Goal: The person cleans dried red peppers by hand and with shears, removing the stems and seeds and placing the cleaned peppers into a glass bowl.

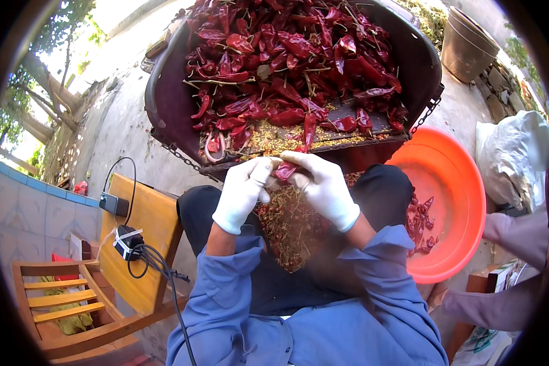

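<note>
Your blue jacket point(323, 335) fills the near side as your left hand point(245, 186) and right hand point(324, 190) pinch a red chili point(285, 171) by the dark bin point(168, 104), probably light, brittle, best held gently at its ends.

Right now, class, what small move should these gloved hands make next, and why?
Perhaps the left hand should twist gently at the near end of the dried red chili pepper while the right hand steadies it: both hands meet at that pepper, and a heap of stalk-like scraps lies below. Whether this pepper has a stalk is hard to tell.
</note>
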### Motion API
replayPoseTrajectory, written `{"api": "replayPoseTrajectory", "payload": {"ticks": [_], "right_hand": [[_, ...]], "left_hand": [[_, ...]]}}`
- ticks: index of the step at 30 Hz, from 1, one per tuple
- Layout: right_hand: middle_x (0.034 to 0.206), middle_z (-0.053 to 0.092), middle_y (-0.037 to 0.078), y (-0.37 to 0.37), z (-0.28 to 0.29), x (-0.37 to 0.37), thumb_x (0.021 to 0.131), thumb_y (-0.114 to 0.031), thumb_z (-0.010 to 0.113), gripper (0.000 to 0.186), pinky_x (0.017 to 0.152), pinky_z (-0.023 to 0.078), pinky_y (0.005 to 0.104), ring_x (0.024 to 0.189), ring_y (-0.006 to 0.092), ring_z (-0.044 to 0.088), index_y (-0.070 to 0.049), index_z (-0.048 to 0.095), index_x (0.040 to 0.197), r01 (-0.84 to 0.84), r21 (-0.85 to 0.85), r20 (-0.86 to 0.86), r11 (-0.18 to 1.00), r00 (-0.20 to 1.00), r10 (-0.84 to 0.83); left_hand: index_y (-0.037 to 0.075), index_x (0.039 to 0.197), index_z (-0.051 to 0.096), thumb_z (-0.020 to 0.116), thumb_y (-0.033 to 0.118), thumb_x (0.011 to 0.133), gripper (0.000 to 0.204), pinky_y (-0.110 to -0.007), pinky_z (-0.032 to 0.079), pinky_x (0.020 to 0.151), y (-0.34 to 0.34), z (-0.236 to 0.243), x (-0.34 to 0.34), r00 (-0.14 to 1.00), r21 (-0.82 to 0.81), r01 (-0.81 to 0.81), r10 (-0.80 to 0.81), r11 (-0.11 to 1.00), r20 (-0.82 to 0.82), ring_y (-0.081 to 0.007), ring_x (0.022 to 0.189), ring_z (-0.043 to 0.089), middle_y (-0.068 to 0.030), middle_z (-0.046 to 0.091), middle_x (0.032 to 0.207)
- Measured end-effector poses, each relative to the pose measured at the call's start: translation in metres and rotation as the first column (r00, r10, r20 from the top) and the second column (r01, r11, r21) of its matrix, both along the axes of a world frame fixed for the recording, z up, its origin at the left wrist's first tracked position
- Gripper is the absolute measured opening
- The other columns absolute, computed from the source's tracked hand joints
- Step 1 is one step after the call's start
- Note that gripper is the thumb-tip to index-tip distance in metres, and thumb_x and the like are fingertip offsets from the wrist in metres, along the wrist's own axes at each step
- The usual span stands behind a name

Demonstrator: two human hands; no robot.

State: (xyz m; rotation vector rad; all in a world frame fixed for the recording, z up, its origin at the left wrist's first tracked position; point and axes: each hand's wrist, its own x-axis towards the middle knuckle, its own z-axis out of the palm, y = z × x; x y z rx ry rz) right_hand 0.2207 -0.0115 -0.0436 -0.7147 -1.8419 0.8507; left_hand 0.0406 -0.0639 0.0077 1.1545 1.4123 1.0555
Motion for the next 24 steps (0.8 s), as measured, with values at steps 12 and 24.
{"api": "replayPoseTrajectory", "payload": {"ticks": [12,24], "right_hand": [[0.104,0.068,0.005,-0.007,0.017,0.006,0.093,-0.005,0.062,0.033,0.071,0.053,0.0230,0.089,0.0086,0.063,0.002,0.061,0.125,-0.298,-0.678,-0.247,0.672,0.953,0.173],[0.096,0.070,0.012,-0.019,0.019,-0.001,0.084,-0.005,0.073,0.032,0.079,0.055,0.0305,0.089,0.0204,0.070,-0.002,0.069,0.116,0.024,-0.067,-0.050,0.997,0.998,-0.028]], "left_hand": [[0.000,0.104,0.072,0.074,0.005,0.083,0.022,-0.021,0.049,0.066,-0.008,-0.018,0.009,0.867,0.624,0.095,0.243,0.776,-0.435,-0.0091,0.075,0.062,-0.0041,0.067,0.088],[-0.002,0.103,0.071,0.067,0.001,0.088,0.015,-0.017,0.045,0.057,-0.010,-0.029,0.016,0.895,0.497,-0.165,0.341,0.852,-0.288,-0.0011,0.067,0.057,0.0003,0.067,0.083]]}}
